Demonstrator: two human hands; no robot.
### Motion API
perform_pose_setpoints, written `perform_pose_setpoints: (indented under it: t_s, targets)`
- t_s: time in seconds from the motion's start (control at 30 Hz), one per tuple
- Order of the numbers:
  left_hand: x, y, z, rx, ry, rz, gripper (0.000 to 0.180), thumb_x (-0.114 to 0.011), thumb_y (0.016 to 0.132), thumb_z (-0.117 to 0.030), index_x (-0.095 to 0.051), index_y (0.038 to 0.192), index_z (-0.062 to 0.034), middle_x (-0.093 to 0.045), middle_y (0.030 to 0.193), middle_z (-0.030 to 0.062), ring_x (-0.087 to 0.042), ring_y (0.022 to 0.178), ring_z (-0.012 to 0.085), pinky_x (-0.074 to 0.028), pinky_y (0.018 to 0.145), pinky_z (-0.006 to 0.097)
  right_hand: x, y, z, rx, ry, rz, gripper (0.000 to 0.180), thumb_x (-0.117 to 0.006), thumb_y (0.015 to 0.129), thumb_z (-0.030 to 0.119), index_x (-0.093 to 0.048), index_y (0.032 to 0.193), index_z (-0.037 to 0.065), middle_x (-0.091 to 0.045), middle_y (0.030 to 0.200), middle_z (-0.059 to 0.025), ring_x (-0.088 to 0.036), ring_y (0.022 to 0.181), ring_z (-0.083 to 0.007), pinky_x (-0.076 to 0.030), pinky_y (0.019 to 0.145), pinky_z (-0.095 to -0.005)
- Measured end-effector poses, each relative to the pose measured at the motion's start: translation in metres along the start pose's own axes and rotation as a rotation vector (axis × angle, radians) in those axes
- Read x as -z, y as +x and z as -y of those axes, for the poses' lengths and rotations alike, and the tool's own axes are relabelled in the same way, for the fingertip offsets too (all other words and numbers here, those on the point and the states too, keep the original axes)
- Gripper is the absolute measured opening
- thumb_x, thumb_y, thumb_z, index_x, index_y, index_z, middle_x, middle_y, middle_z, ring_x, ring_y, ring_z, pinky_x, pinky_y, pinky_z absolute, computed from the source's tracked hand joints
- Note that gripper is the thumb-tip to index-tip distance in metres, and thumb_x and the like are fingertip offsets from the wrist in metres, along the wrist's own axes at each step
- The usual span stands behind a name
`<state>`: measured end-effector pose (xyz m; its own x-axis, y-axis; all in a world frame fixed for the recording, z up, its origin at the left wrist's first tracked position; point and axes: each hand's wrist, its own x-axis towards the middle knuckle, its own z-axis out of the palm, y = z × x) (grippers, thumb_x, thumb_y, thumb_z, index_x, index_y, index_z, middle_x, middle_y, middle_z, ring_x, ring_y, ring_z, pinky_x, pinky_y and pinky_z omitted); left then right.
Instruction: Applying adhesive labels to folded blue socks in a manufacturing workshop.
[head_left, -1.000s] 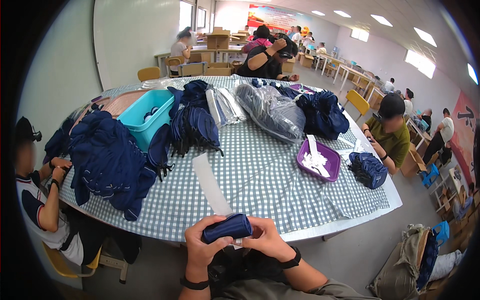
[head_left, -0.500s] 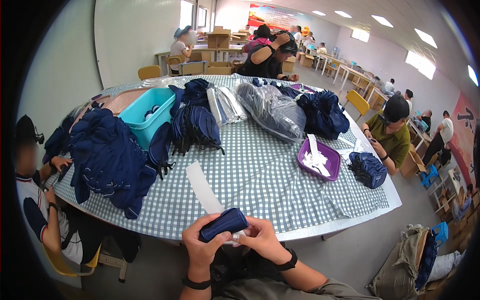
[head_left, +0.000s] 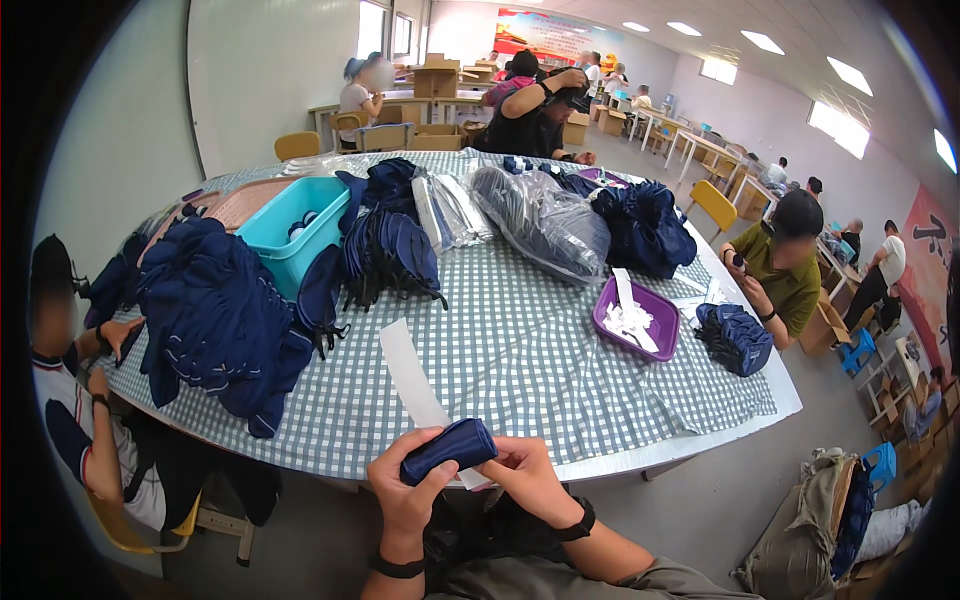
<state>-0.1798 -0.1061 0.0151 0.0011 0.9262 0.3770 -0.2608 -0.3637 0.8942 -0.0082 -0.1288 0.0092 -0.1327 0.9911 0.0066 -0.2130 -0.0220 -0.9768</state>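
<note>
A counter [head_left: 520, 350] covered with a blue-and-white checked cloth fills the middle of the frame. A teal bin [head_left: 292, 228] is placed at its upper left, with a large heap of navy fabric pieces [head_left: 215, 320] below it at the left edge. A second navy bundle [head_left: 390, 245] is laid just right of the bin. Clear plastic bags of dark goods [head_left: 545, 220] are stacked at the upper centre, beside another navy pile [head_left: 645, 225]. A purple tray [head_left: 636, 318] holding white strips is set at the right, near a small navy stack [head_left: 733, 338]. A seated person in an olive shirt [head_left: 780, 270] is seen at the right edge. A yellow chair [head_left: 716, 203] is located behind.
</note>
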Motion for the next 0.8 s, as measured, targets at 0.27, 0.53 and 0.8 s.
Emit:
perform_pose_setpoints:
  t_s: [0.27, 0.53, 0.8]
  targets:
    - [0.000, -0.002, 0.005, 0.052, -0.038, -0.014, 0.041, -0.075, 0.072, 0.000, -0.065, 0.110, 0.0097, -0.069, 0.098, 0.0181, -0.069, 0.085, 0.0192, -0.056, 0.075, 0.029, -0.001, 0.000, -0.003, -0.049, 0.013, -0.005, 0.022, -0.061, 0.096, 0.009, -0.068, 0.112, -0.003, -0.072, 0.098, -0.0079, -0.068, 0.088, -0.0125, -0.059, 0.072, -0.0253]
    - [-0.009, 0.000, 0.013, 0.084, -0.132, -0.103, 0.056, -0.076, 0.072, -0.002, -0.057, 0.123, 0.0099, -0.067, 0.105, 0.0188, -0.067, 0.095, 0.0190, -0.053, 0.084, 0.028, 0.000, -0.001, -0.002, -0.050, -0.096, -0.018, 0.020, -0.061, 0.097, 0.011, -0.067, 0.103, -0.007, -0.072, 0.089, -0.0095, -0.069, 0.081, -0.0124, -0.059, 0.068, -0.0239]
    - [-0.001, 0.000, 0.024, 0.110, -0.029, -0.068, 0.036, -0.078, 0.073, -0.005, -0.068, 0.105, 0.0090, -0.071, 0.094, 0.0107, -0.066, 0.085, 0.0132, -0.052, 0.079, 0.026, 0.002, 0.001, -0.005, -0.122, -0.145, -0.010, 0.021, -0.057, 0.098, 0.010, -0.064, 0.100, -0.010, -0.072, 0.091, -0.0145, -0.070, 0.079, -0.0144, -0.057, 0.069, -0.0241]
